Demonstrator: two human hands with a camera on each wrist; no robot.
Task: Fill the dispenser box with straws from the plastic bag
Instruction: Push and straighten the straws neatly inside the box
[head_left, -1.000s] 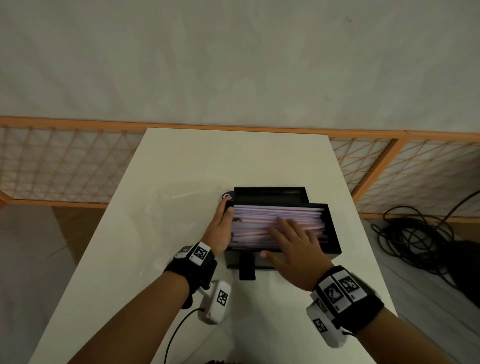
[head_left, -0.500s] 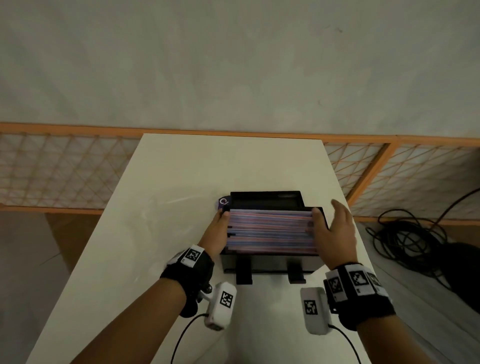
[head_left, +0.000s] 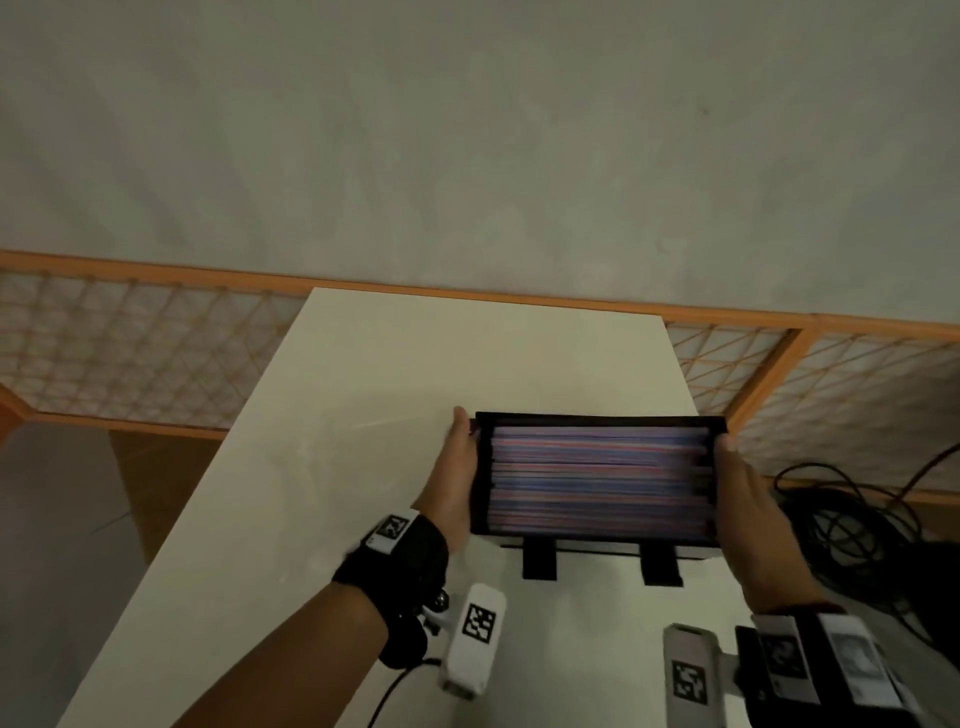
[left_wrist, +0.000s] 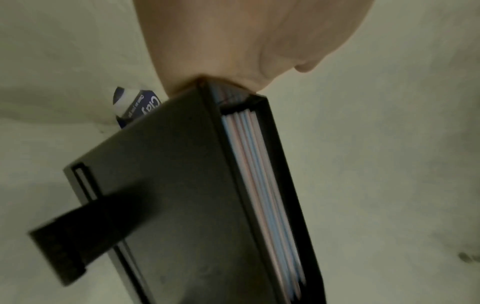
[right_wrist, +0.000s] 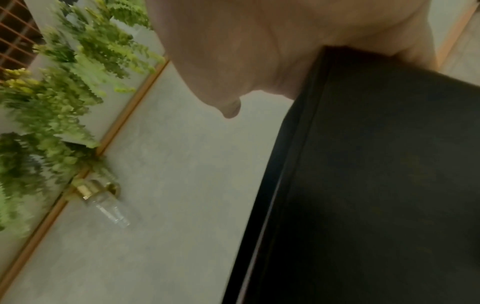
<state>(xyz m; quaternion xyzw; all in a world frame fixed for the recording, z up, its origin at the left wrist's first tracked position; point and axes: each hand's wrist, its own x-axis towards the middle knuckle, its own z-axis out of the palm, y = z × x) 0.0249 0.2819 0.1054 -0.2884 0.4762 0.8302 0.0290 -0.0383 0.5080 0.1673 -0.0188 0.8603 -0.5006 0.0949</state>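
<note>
The black dispenser box (head_left: 597, 418) is held between both hands over the white table (head_left: 337, 467), its open side tipped toward me. Pink, blue and white straws (head_left: 597, 478) fill it in level rows. My left hand (head_left: 456, 467) grips its left end and my right hand (head_left: 744, 499) its right end. Two black tabs (head_left: 540, 560) stick out below its near edge. In the left wrist view the left hand (left_wrist: 233, 41) presses on a corner of the box (left_wrist: 176, 185), straws (left_wrist: 259, 174) showing at its edge. The right wrist view has the right hand (right_wrist: 259, 41) on the box's dark wall (right_wrist: 376, 164). No plastic bag is in view.
A small blue and white packet (left_wrist: 135, 105) peeks out behind the box. An orange lattice fence (head_left: 130, 353) runs behind the table, and black cables (head_left: 857, 519) lie on the floor at the right. Green plants (right_wrist: 52, 82) and a glass bottle (right_wrist: 103, 201) appear in the right wrist view.
My right hand left the top of the straws and took the box's right end. The box has since come up and tipped toward me, held by both hands.
</note>
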